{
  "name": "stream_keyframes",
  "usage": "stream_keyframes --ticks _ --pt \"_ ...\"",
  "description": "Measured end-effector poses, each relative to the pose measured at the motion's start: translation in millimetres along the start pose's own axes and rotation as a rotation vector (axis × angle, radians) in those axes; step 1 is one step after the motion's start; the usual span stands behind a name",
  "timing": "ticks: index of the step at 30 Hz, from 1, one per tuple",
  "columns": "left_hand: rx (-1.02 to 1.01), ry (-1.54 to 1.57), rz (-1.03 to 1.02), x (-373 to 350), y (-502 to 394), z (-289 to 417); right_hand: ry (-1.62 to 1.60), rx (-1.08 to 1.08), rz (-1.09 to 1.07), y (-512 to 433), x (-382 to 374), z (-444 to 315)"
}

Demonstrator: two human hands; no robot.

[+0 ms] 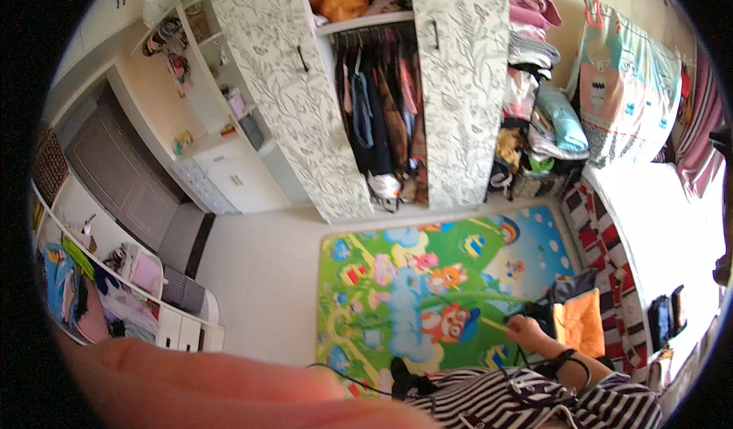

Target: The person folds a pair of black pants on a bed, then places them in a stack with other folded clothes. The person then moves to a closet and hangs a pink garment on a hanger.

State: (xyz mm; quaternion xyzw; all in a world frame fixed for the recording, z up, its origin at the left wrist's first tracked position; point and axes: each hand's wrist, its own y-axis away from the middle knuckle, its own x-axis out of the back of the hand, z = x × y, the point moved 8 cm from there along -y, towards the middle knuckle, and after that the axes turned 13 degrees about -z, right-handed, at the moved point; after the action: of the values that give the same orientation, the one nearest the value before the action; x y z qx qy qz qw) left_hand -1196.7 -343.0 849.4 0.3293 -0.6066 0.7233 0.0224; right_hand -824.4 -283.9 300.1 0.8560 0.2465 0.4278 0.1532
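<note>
My left hand (pixel 229 383) fills the lower left, very close to the camera and blurred. Its fingers point to the right, and whether they hold anything is hidden. Over the colourful play mat (pixel 401 291) hangs my right hand (pixel 525 333), with a dark band (pixel 564 360) at its wrist. The fingers look curled, but I cannot tell if something is in them. Just right of that hand is an orange cushion (pixel 579 321) on a dark seat. A black and white striped garment (pixel 504 397) covers my body below.
Ahead stands a patterned wardrobe (pixel 458 85) with hanging clothes (pixel 383 96) in its open middle. Folded textiles (pixel 532 51) are stacked to its right. A bright bed or ledge (pixel 647 211) runs along the right. Shelves with clothing (pixel 74 291) and a dark door (pixel 120 165) are left.
</note>
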Motion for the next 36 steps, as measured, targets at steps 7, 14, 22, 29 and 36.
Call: stream_keyframes --ticks 7,14,22,29,36 --pt "-0.022 0.007 0.012 41.1 15.8 -107.1 0.083 0.078 0.006 -92.2 -14.9 -130.5" --pt "0.031 -0.042 0.0 64.6 19.6 -187.5 -0.062 0.18 0.07 -191.6 29.0 -193.8" --pt "0.549 -0.032 -0.101 -22.6 74.1 -371.5 -0.426 0.356 0.282 -385.5 160.0 -246.8" --pt "1.037 0.173 -0.242 -142.7 157.3 -519.5 -0.286 0.503 0.72 -545.7 345.5 -327.6" --pt "1.186 0.308 -0.27 -209.9 161.1 -583.2 -0.323 0.449 1.044 -643.9 472.0 -364.0"
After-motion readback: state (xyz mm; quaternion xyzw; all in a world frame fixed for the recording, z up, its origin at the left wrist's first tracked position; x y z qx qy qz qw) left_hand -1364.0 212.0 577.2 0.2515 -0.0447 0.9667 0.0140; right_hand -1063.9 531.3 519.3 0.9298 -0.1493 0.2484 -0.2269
